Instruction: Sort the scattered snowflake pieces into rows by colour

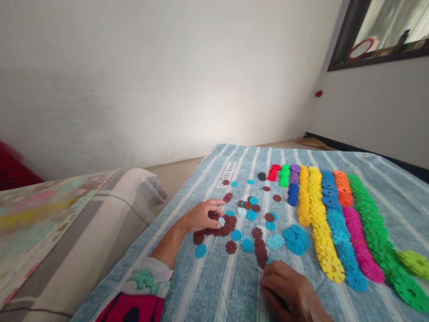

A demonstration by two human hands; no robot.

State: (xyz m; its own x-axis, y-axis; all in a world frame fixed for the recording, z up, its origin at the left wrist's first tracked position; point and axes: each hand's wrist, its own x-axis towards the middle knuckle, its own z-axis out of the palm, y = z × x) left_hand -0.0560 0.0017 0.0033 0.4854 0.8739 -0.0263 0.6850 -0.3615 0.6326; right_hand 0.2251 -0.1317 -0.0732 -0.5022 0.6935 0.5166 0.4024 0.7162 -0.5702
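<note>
My left hand (203,218) reaches over a loose pile of brown notched plastic discs (229,225), thumb and fingers apart. A pale blue disc (221,222) lies on the pile by its thumb. My right hand (288,288) is closed, its knuckles up, at the near end of a short overlapping row of brown discs (260,248). A bit of a blue disc (269,260) shows beside its fingertips; whether it is pinched is hidden. Between the hands lie scattered blue discs (247,244) and brown ones, with a light blue cluster (275,241) and a blue cluster (296,239) to the right.
Overlapping rows of yellow discs (318,223), blue discs (338,228), magenta discs (362,250) and green discs (372,223) run down the right of the striped cloth (187,286). Small red (273,174) and black stacks (262,176) stand farther back. A covered bed (110,214) is at left.
</note>
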